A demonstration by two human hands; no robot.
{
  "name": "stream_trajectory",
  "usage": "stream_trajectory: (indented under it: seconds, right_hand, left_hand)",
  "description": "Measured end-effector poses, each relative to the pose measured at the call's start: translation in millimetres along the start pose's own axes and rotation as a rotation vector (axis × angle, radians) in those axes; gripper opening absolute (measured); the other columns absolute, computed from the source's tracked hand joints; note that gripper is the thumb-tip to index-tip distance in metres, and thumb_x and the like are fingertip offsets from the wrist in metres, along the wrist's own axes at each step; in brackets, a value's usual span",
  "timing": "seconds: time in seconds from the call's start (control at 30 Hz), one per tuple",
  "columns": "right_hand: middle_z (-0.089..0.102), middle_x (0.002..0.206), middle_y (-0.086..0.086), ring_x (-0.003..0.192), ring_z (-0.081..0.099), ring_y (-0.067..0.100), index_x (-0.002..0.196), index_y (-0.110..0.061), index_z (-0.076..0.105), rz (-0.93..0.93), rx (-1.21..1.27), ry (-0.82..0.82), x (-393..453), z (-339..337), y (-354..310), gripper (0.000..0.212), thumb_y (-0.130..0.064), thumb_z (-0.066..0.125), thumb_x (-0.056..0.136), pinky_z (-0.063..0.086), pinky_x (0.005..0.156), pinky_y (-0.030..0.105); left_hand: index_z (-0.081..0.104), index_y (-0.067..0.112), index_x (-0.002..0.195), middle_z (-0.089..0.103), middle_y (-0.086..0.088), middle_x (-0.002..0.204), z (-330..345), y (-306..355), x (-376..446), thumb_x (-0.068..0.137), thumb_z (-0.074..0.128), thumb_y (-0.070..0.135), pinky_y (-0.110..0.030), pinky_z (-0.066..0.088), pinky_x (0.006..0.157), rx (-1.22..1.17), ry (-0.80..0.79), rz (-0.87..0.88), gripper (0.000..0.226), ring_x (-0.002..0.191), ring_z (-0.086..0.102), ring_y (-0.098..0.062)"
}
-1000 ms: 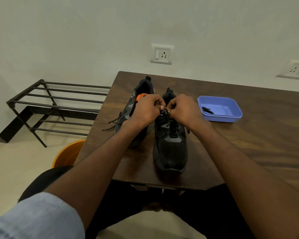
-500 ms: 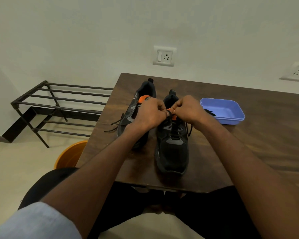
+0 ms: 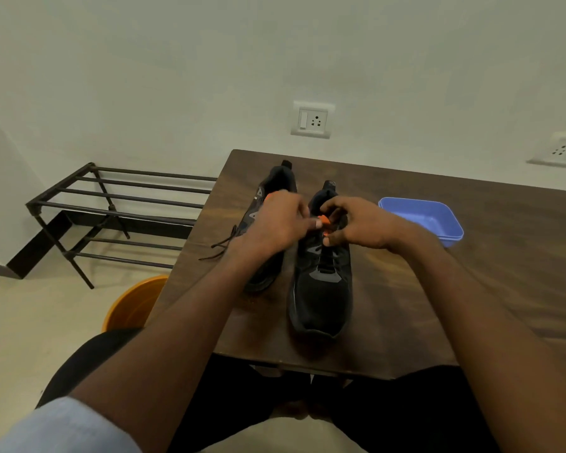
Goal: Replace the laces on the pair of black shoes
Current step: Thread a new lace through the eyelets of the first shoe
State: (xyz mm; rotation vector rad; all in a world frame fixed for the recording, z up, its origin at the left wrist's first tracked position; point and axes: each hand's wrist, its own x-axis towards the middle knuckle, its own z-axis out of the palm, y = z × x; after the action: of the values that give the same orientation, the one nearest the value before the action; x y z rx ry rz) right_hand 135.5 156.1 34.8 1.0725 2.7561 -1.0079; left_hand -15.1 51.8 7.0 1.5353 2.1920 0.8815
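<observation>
Both bare forearms reach forward over the near edge of the dark brown wooden worktop (image 3: 471, 273), and the two hands meet above the throat of the right-side black mesh running shoe (image 3: 321, 289), which lies directly under them with its toe pointing back toward the person. The left hand (image 3: 275, 223) has its fingers curled inward with the thumb tip against an orange patch at the shoe's tongue; the right hand (image 3: 360, 223) is likewise curled, its fingertips pinching at the same spot. Motion blur hides what each hand actually grips, whether lace or tongue, so I cannot tell. Partly under the left hand lies the second black shoe with grey side markings (image 3: 268, 204), heel away from the person, and its loose thin black lace (image 3: 223, 246) trails over the worktop just left of the left wrist. Just beyond the right hand sits a shallow blue plastic tray (image 3: 438, 220), partly hidden by the hand. Left of the left arm, on the floor, stand a black metal bar rack (image 3: 111, 204) and an orange round bucket (image 3: 134, 302) tucked at the worktop's edge.
</observation>
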Motion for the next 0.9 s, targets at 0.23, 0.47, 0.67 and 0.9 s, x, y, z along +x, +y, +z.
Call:
stream_trajectory:
  seconds: [0.23, 0.47, 0.67, 0.9]
  right_hand:
    - [0.06, 0.128, -0.003, 0.111, 0.058, 0.015, 0.141, -0.02, 0.055, -0.014, -0.137, -0.04, -8.6, -4.9, 3.0, 0.065, -0.027, 0.085, 0.083, 0.046, 0.094, 0.031]
    - [0.058, 0.13, 0.0, 0.118, 0.056, 0.02, 0.143, -0.019, 0.053, 0.016, -0.179, -0.044, -8.2, -2.6, 3.8, 0.068, -0.028, 0.085, 0.083, 0.045, 0.098, 0.033]
    - [0.06, 0.128, 0.001, 0.113, 0.058, 0.019, 0.141, -0.018, 0.055, 0.046, -0.199, -0.034, -4.6, -0.2, 6.6, 0.067, -0.03, 0.085, 0.083, 0.045, 0.092, 0.031]
    - [0.064, 0.126, 0.003, 0.112, 0.061, 0.02, 0.137, -0.019, 0.056, 0.084, -0.199, -0.042, -2.5, 1.9, 3.0, 0.062, -0.029, 0.085, 0.082, 0.05, 0.096, 0.034]
  left_hand:
    - [0.06, 0.014, 0.096, 0.071, -0.002, 0.094, -7.2, 5.4, 3.1, 0.103, 0.058, 0.015, -0.03, 0.054, 0.076, -0.377, 0.168, -0.004, 0.008, 0.089, 0.068, -0.017]
    - [0.059, 0.017, 0.108, 0.063, 0.004, 0.091, -23.8, 8.6, 2.0, 0.103, 0.061, 0.033, -0.022, 0.048, 0.065, -0.332, 0.191, -0.078, 0.017, 0.075, 0.058, -0.006]
    - [0.072, 0.012, 0.089, 0.069, 0.002, 0.088, 2.1, -3.0, 1.0, 0.094, 0.072, 0.018, -0.024, 0.05, 0.079, -0.038, -0.007, -0.016, 0.008, 0.084, 0.062, -0.006]
    - [0.064, 0.003, 0.101, 0.07, -0.01, 0.101, 0.1, -0.7, 3.4, 0.1, 0.064, 0.013, -0.04, 0.058, 0.09, -0.204, 0.035, -0.124, 0.01, 0.097, 0.067, -0.021]
